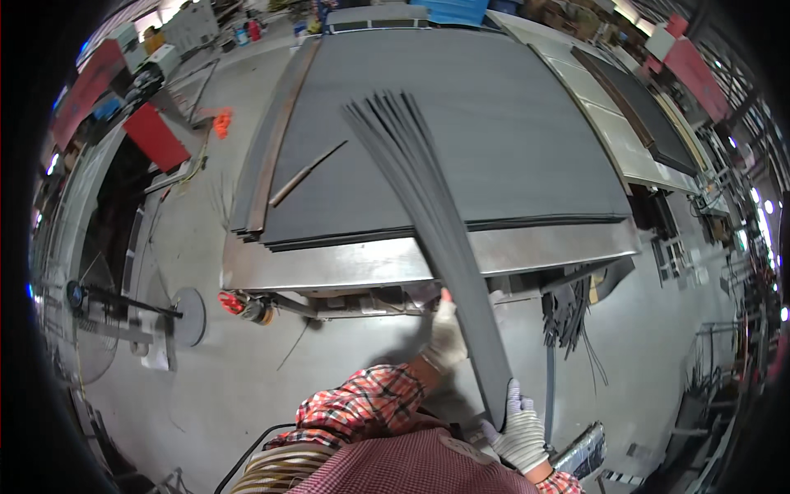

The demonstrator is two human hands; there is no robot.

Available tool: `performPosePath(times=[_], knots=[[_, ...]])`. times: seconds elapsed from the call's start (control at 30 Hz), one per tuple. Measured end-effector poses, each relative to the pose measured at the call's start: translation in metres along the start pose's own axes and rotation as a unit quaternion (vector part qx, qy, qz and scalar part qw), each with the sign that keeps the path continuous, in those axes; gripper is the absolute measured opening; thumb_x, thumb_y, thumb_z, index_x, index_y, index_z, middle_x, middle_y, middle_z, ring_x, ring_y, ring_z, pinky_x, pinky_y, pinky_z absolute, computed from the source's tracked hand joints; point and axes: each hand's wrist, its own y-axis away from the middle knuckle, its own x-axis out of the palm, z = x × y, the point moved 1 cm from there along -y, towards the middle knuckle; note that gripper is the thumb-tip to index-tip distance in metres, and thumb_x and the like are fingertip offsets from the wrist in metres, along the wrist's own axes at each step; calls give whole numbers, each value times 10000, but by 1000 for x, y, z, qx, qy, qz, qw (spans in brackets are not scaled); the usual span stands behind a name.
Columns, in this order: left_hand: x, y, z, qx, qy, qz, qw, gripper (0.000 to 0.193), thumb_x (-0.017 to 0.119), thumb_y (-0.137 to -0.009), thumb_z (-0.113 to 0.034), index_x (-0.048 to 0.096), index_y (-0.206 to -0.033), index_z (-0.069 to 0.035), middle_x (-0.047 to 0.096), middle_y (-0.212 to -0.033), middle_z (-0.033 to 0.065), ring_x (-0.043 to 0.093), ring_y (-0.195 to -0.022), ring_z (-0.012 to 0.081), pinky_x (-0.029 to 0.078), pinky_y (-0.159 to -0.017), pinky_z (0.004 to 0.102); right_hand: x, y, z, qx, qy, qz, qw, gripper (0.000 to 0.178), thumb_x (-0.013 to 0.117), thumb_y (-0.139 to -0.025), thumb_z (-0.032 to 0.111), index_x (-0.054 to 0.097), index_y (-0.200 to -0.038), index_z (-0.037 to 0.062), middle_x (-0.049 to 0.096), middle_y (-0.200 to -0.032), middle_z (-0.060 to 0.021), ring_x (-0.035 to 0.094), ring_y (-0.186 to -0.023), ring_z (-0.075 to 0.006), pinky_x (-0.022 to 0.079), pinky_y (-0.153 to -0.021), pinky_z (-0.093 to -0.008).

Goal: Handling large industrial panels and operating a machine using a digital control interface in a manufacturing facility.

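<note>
Both gloved hands on the bundle of thin grey strips (428,214) | left hand (447,337) steadies its side, grip unclear | right hand (520,432) wraps the near end | far end fans across the stacked dark sheets (494,132) on the metal table (329,263), which takes the weight.

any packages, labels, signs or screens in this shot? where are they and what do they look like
Blue crate: top edge, behind the grey sheets, boxy, bright blue.
Red panel: floor left of the table, flat rectangle, plain red.
Red boxes: upper right by the shelving, rectangular, red; any print too small to tell.
White box: top left, pale boxy shape, blurred.
No screen shows, and no label on the grey strips held by the left hand and right hand.
</note>
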Motion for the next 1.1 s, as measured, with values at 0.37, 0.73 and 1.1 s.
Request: performPosePath(times=[0.37,0.73,1.1], knots=[[1,-23,-6,1,1,-3,1000,799,322,-842,-693,440,-1245,-14,493,-1238,184,480,-1130,347,350,-990,571,13,25,-25,47,-20,40,998,1008,649,-707,536,188,-1404,-27,458,-1107,-254,535,-950,-374,474,-766,-436],[3,-47,-24,34,14,1,999,748,405,-809,-688,502,-1213,-66,548,-1191,113,521,-1112,307,381,-997,509,46,66,-63,50,23,53,997,1015,670,-694,566,235,-1380,-41,474,-1091,-276,534,-944,-412,465,-799,-466],[-3,-67,-31,39,-42,39,998,825,411,-786,-718,444,-1270,-52,489,-1278,138,492,-1138,321,321,-1025,552,39,61,-56,43,-17,47,998,1030,647,-705,584,200,-1393,-39,449,-1183,-274,524,-994,-406,449,-842,-461]])
